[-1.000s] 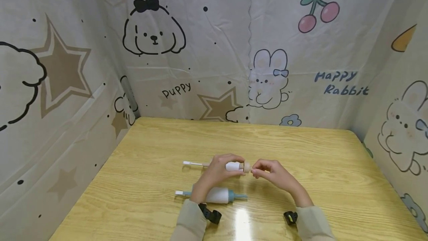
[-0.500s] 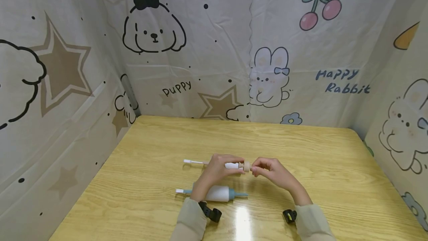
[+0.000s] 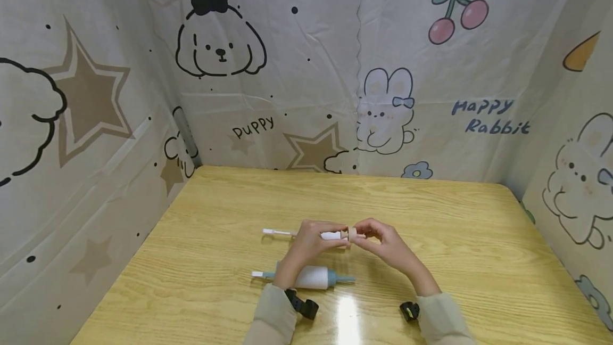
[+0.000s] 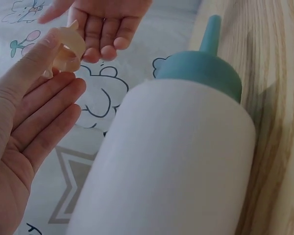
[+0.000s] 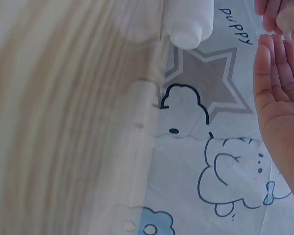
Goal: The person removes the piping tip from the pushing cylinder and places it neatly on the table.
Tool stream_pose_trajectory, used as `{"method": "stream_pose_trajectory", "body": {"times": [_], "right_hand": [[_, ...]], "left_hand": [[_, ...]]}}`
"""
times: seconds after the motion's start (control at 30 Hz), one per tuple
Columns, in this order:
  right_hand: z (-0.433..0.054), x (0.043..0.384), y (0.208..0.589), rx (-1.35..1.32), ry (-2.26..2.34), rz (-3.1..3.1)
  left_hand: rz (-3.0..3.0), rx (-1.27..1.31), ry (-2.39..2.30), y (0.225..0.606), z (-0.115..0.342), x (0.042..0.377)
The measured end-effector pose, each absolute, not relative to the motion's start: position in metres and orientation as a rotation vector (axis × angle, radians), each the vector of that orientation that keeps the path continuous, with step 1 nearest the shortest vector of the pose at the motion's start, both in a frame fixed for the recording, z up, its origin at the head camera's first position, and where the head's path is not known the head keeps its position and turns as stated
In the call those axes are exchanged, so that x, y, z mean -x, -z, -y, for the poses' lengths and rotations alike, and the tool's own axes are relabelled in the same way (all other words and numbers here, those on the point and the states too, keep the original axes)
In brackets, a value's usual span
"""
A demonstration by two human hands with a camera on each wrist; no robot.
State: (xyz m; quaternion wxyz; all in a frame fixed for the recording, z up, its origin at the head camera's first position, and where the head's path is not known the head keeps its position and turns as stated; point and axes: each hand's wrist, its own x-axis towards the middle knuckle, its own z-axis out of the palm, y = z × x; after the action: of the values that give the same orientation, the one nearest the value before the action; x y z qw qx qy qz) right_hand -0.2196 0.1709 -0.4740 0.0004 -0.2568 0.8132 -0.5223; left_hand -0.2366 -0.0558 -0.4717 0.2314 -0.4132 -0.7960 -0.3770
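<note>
Small white bottle [image 3: 331, 236] was gripped in the left hand [image 3: 308, 240], up over the table [image 3: 431, 204] | and there, its beige cap [image 3: 352, 235] was pinched by the right hand [image 3: 387, 241] | teal-capped bottle [image 3: 312, 277] was seen lying nearer

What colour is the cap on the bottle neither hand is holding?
The cap is muted teal, best seen in the left wrist view.

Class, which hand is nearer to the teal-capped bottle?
Left. The left hand is just beyond the teal-capped bottle; the right hand is farther off, beyond and to its right.
</note>
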Motion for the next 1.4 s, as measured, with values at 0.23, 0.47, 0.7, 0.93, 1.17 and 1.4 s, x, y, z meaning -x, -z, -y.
{"method": "stream_pose_trajectory", "body": {"times": [0.23,0.47,0.7,0.93,1.17,1.4], "right_hand": [[-0.167,0.219,0.472,0.853,1.658,-2.548],[-0.173,0.219,0.474,0.863,1.659,-2.544],[-0.183,0.217,0.476,0.836,1.687,-2.567],[-0.202,0.214,0.476,0.772,1.667,-2.624],[-0.225,0.208,0.475,0.718,1.646,-2.662],[-0.244,0.203,0.476,0.69,1.634,-2.709]], "left_hand": [[2.242,1.123,1.122,0.474,0.056,0.236],[2.277,1.079,1.173,0.474,0.061,0.236],[2.266,1.036,1.191,0.475,0.06,0.238],[2.3,0.955,1.202,0.478,0.057,0.238],[2.294,0.937,1.242,0.478,0.046,0.238],[2.314,0.952,1.229,0.477,0.032,0.238]]}}
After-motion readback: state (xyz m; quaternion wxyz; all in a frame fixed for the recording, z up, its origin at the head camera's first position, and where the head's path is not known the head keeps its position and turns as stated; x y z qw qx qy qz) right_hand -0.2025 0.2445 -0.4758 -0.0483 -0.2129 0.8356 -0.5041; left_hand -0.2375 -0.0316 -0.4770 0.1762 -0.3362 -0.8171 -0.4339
